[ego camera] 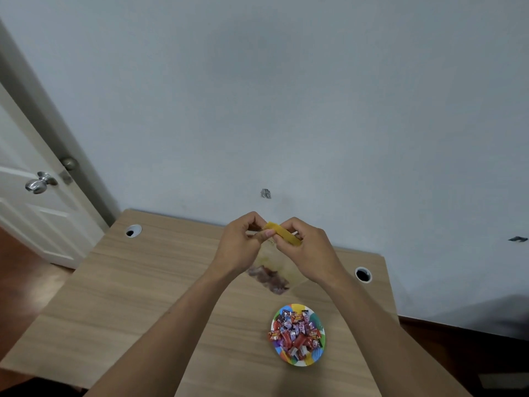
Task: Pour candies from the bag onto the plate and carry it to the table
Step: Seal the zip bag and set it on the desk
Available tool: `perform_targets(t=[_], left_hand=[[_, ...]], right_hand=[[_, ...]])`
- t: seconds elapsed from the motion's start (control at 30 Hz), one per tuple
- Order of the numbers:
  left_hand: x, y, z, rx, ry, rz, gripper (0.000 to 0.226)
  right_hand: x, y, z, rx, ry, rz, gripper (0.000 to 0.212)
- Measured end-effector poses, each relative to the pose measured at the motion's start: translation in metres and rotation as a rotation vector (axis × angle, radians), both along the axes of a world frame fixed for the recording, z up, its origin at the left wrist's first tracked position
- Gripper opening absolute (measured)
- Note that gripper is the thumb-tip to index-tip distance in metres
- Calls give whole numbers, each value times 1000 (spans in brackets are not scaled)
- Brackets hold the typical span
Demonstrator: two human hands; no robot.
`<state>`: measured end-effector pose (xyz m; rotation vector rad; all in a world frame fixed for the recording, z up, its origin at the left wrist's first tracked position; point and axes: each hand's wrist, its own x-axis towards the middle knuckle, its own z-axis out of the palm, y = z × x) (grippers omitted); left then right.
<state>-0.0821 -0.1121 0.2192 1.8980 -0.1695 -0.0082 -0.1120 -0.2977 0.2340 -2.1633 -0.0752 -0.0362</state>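
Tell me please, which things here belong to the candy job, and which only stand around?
Belong to the job:
- bag, held up by left hand and right hand
- plate
- candies on it

Standing around:
- desk with cable holes
- door
- wall

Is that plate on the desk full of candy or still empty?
Full. The plate holds a heap of wrapped candies covering most of it, while both hands hold the bag up behind it.
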Motion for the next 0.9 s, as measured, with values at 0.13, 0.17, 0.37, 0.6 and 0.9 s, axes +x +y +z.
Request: perform_targets(t=[0.13,0.17,0.37,0.6,0.9], left_hand=[[2,4,3,-48,54,-65,17],[1,5,3,-83,67,-72,17],[-6,-1,0,-75,24,-4,11],[-13,-5,3,-57,-35,63,15],[-13,-9,6,-107,10,110,13]], right_hand=[[-2,-4,1,-34,-7,-4,12],[-2,-6,1,-45,-9,-7,12],[-2,-5,2,-113,-36,7,17],[0,-8,0,-140,-69,26,26],[-1,-10,1,-279,-222,57,31]])
